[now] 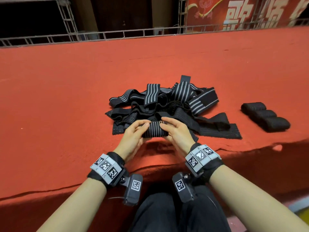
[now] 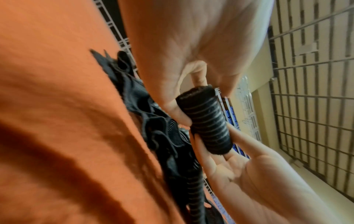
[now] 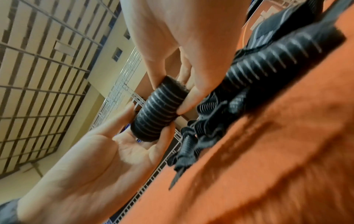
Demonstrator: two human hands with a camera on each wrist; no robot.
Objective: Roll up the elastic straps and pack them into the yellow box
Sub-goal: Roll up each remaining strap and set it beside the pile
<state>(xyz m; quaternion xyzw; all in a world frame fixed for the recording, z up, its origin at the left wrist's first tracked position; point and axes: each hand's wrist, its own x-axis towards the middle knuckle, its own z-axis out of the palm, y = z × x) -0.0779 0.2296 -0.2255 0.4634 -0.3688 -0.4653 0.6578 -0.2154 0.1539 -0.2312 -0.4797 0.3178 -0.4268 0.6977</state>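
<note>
A rolled black elastic strap point(image 1: 154, 130) with thin grey stripes is held between both hands, just in front of the loose pile of straps point(image 1: 163, 104) on the red cloth. My left hand point(image 1: 142, 129) grips the roll's left end with thumb and curled fingers. My right hand point(image 1: 165, 124) grips the right end the same way. In the left wrist view the roll point(image 2: 206, 121) lies between thumb and fingers, clear of the cloth. The right wrist view shows the roll point(image 3: 159, 112) pinched at both ends. No yellow box is in view.
Three finished black rolls point(image 1: 265, 117) lie side by side on the red cloth point(image 1: 66, 97) at the right. The cloth's front edge drops off just before my knees. A metal truss rail point(image 1: 117, 33) runs along the far edge.
</note>
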